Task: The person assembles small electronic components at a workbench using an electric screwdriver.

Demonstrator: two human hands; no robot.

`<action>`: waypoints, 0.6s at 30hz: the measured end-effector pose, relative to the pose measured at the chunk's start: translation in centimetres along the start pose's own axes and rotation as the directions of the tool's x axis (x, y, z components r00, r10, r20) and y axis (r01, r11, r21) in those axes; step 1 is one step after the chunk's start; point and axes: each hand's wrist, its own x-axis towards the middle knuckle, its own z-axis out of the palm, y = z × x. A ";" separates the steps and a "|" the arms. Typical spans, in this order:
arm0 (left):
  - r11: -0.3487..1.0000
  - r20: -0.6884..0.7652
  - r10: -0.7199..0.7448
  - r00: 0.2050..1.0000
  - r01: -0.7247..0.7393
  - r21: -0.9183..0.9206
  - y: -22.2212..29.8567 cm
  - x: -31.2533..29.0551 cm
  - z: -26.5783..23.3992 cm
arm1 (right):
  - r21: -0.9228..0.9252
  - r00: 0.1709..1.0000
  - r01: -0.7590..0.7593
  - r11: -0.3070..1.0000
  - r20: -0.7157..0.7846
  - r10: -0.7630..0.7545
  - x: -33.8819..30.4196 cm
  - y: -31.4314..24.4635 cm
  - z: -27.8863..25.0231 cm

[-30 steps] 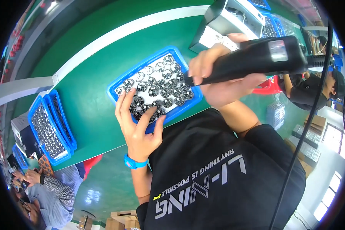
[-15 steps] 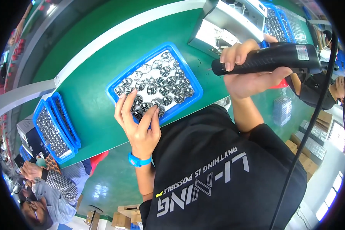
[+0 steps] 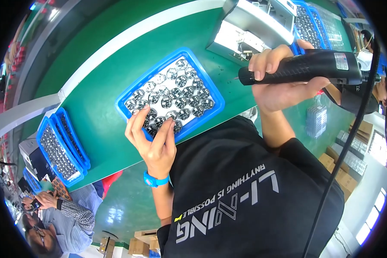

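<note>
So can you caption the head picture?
Left hand at shiny round parts in a blue tray, right hand holding a black tool.

Open desk (image 3: 101, 133) left of the tray (image 3: 216, 95)
Paired trays (image 3: 75, 136) bound that gap; a machine (image 3: 236, 32) blocks the upper right.

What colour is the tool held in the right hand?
The tool is black with a pale label; head view.

Bright light, strongly bent edges
</note>
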 end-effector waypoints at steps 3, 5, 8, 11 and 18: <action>1.000 0.005 -0.007 1.000 0.007 -0.002 -0.2 0.0 0.2 | -0.008 1.000 -0.002 1.000 -0.005 0.002 0.1 -0.1 -0.1; 1.000 0.061 -0.017 0.998 0.018 -0.013 -0.3 0.1 0.1 | -0.012 1.000 -0.005 1.000 -0.007 0.005 0.0 -0.3 -0.2; 0.999 0.126 -0.043 0.991 0.047 -0.023 -0.1 0.5 -0.2 | -0.073 1.000 0.022 0.997 0.021 -0.021 0.3 -0.6 -0.4; 0.999 0.147 -0.021 0.989 0.025 -0.031 -0.3 0.5 -0.6 | -0.022 0.994 0.107 0.994 0.033 -0.106 1.7 -0.8 -0.3; 0.998 0.106 -0.066 0.992 0.063 0.026 0.5 0.9 -0.3 | -0.404 0.984 0.169 0.899 0.024 -0.174 5.0 -0.9 0.9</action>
